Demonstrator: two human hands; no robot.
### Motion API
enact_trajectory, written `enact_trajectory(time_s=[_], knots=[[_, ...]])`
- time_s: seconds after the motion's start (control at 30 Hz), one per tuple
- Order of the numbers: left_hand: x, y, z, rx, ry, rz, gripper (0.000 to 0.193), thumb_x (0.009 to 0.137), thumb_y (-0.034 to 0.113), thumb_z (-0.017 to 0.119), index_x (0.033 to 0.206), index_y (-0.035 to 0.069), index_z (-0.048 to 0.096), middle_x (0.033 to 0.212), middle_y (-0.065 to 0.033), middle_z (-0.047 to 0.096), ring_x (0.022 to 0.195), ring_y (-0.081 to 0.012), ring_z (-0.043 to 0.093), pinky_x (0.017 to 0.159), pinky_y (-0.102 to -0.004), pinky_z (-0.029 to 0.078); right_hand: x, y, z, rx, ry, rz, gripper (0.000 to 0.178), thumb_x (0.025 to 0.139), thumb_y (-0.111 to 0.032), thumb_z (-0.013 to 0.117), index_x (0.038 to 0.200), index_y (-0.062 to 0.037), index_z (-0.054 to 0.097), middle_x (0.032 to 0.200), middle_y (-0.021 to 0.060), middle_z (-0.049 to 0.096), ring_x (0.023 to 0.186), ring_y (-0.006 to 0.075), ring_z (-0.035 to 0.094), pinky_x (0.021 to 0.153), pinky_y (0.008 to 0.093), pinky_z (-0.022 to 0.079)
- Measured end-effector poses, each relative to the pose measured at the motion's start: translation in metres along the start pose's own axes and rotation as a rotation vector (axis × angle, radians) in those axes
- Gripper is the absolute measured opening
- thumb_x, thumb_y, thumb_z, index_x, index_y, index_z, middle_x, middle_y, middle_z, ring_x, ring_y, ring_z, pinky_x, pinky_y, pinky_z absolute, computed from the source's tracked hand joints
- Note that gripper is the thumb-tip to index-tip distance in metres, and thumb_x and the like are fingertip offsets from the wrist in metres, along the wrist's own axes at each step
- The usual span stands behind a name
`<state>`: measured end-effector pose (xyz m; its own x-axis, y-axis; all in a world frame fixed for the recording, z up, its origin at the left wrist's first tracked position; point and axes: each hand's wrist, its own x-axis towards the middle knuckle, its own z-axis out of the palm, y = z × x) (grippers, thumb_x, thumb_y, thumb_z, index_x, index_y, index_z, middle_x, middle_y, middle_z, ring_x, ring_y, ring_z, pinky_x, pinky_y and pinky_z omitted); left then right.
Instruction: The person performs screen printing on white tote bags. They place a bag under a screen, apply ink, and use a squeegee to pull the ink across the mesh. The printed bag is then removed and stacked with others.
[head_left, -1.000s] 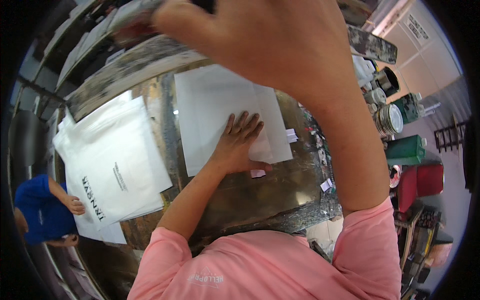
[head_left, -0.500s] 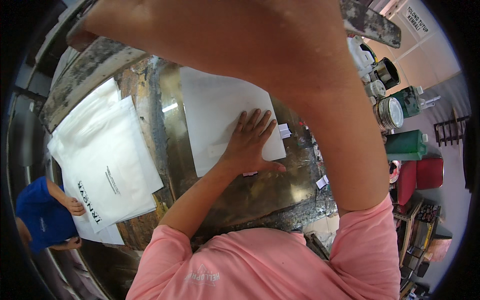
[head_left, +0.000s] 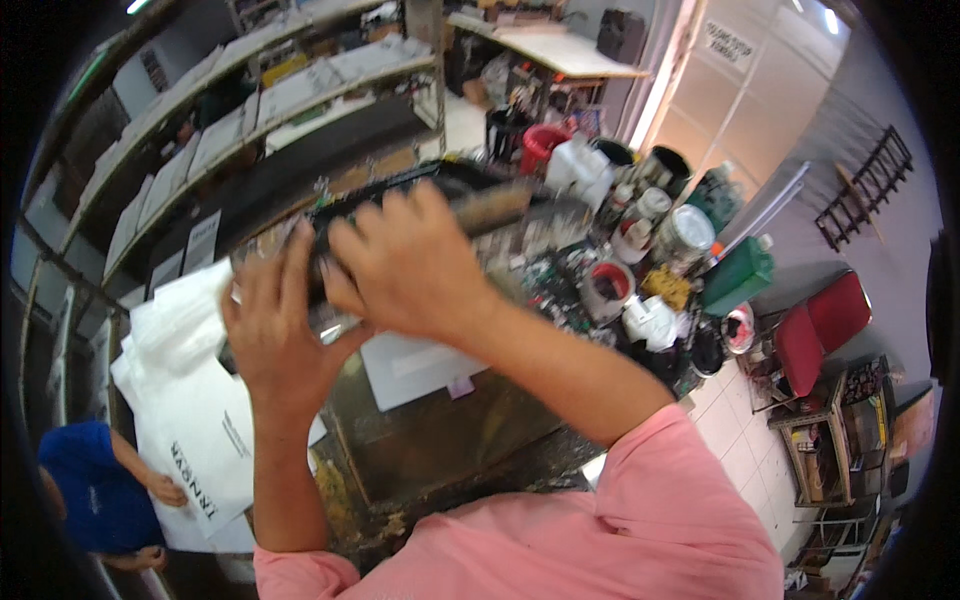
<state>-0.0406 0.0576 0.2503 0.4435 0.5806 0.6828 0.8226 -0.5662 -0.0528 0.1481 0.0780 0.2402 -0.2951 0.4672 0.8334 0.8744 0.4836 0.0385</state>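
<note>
The right forearm slants in from the lower right, and both hands meet ahead of the body. Since the earlier frames, the left hand has left the white sheet, which lies on the surface. The right hand's fingers curl around a dark frame; the left's point upward beside it, thumb spread, their grip blurred, so I cannot tell.

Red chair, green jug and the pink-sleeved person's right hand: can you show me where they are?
Red chair (head_left: 797, 358): head view, on its lower red panel.
Green jug (head_left: 737, 285): head view, on the side of its body.
Right hand (head_left: 415, 265): head view, on the back of it.
</note>
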Motion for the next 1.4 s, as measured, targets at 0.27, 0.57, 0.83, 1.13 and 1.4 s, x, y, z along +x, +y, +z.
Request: enact_trajectory(time_s=[0.27,0.57,0.83,1.13,1.4], knots=[[-0.115,0.026,0.057,-0.113,-0.048,0.040,0.078,0.051,0.034,0.100,0.118,0.008,0.069,0.102,-0.0083,0.064,0.099,-0.0323,0.061,0.102,-0.0544,0.043,-0.133,0.067,-0.055,0.124,-0.017,0.423,0.078,0.087,-0.036,0.084,0.150,-0.0007,0.055,0.141,0.0241,0.058,0.132,0.0428,0.055,0.118,0.0526,0.041],[-0.153,0.030,0.077,-0.130,-0.084,0.079,0.074,0.057,0.037,0.097,0.119,0.007,0.071,0.105,-0.0068,0.066,0.098,-0.0286,0.061,0.100,-0.0550,0.044,-0.217,0.281,0.037,0.101,0.154,1.062,0.102,0.089,-0.046,0.085,0.157,0.0118,0.035,0.152,0.0346,0.050,0.144,0.0469,0.049,0.123,0.0507,0.036],[-0.174,0.029,0.093,-0.086,-0.059,0.127,0.054,0.079,0.045,0.082,0.117,0.009,0.071,0.101,-0.0033,0.068,0.094,-0.0220,0.065,0.097,-0.0507,0.045,-0.148,0.262,0.009,0.159,0.018,0.847,0.069,0.100,-0.036,0.076,0.155,-0.0046,0.049,0.139,0.0267,0.067,0.126,0.0416,0.068,0.106,0.0496,0.051],[-0.179,0.026,0.097,-0.070,-0.043,0.160,0.034,0.094,0.037,0.071,0.119,0.014,0.072,0.102,-0.0008,0.066,0.095,-0.0180,0.065,0.095,-0.0472,0.047,-0.038,0.226,0.072,-0.440,-0.829,0.427,0.074,0.084,-0.064,0.081,0.133,-0.0086,0.070,0.108,0.0189,0.078,0.104,0.0374,0.077,0.087,0.0506,0.060],[-0.176,0.028,0.090,-0.044,0.015,0.157,0.024,0.094,0.023,0.070,0.116,0.015,0.073,0.103,0.0015,0.067,0.095,-0.0136,0.064,0.092,-0.0413,0.049,0.008,0.197,0.160,-0.522,-0.885,0.115,0.054,0.077,-0.048,0.090,0.108,-0.0061,0.076,0.096,0.0177,0.078,0.091,0.0362,0.078,0.076,0.0491,0.061]])
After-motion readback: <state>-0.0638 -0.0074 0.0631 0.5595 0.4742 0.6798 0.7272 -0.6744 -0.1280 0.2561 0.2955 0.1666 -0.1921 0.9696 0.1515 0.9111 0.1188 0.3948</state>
